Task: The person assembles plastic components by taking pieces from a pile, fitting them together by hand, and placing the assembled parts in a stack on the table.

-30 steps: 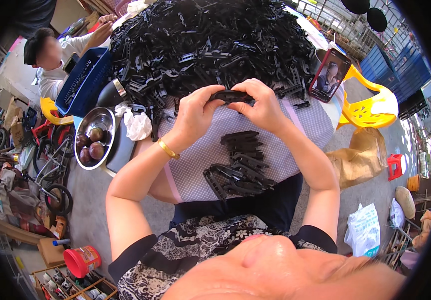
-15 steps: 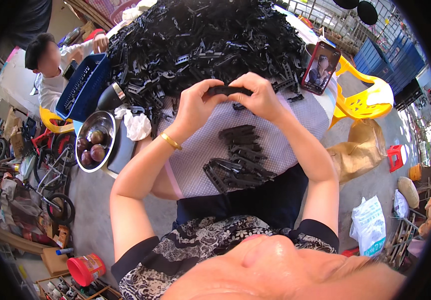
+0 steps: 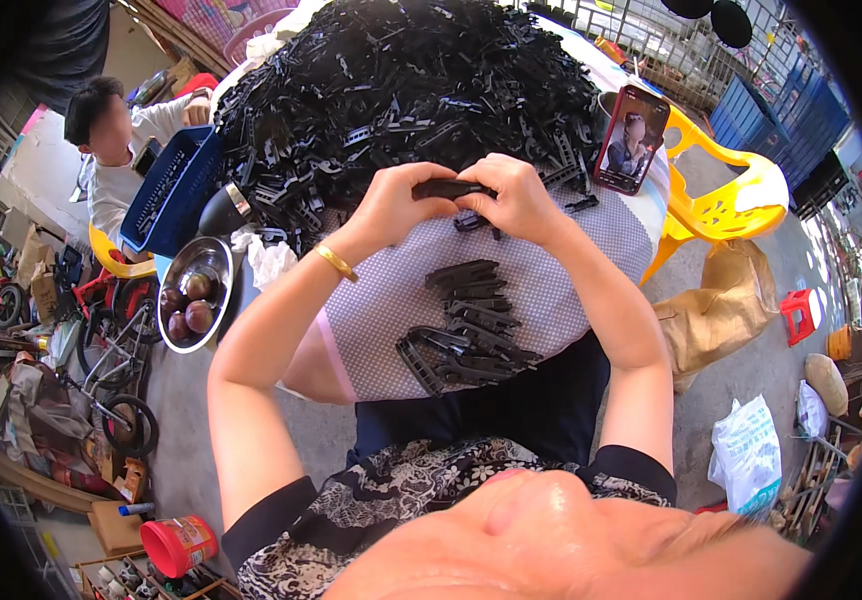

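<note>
Between my two hands, over the near side of the table, is a narrow black plastic piece. My left hand pinches its left end between thumb and fingers, and my right hand grips the right end. Beyond them rises a large heap of loose black plastic parts. Closer to me, a small pile of similar long black pieces lies on the patterned tablecloth. The exact kind of the held piece cannot be made out.
A phone stands at the right edge of the heap, near a yellow chair. To the left are a metal bowl of round dark fruit, crumpled white tissue and a blue basket. Another person sits behind the basket.
My hands stay at the held black piece, with only a slight shift of their grip. The view has moved a little. The other person's arm has shifted near the basket.
</note>
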The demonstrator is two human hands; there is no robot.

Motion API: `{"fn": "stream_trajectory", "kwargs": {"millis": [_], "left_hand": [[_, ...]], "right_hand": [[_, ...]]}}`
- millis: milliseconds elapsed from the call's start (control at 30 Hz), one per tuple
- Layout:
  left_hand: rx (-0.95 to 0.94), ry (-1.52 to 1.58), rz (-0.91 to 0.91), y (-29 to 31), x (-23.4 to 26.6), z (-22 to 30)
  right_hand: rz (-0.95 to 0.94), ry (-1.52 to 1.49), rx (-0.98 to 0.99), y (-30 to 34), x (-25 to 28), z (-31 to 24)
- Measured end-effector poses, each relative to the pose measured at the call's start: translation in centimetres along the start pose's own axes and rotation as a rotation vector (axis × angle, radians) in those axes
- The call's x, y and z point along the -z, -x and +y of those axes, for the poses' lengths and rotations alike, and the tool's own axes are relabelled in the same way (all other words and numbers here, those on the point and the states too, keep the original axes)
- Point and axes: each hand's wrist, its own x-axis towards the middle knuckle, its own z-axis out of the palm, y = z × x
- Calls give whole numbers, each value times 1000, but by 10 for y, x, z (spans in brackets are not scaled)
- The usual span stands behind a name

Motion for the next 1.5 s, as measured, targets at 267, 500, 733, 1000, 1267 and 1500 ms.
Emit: {"fn": "stream_trajectory", "kwargs": {"millis": [267,500,733,1000,1267,1500], "left_hand": [[57,212,4,-15,-12,0],[-281,36,-354,-6,-41,18],[-292,-90,-406,-16,-40,20],[-280,-673,-107,-25,-42,-13],[171,521,61,-41,-44,-20],[360,1034,-62,-45,-36,-27]], "right_hand": [[-164,-419,-359,-3,29,10],[300,-189,-484,5,57,56],[-311,307,-344,17,55,45],[-205,231,-418,11,44,40],[265,-715,-471,1,39,25],[123,-756,-545,3,23,22]]}}
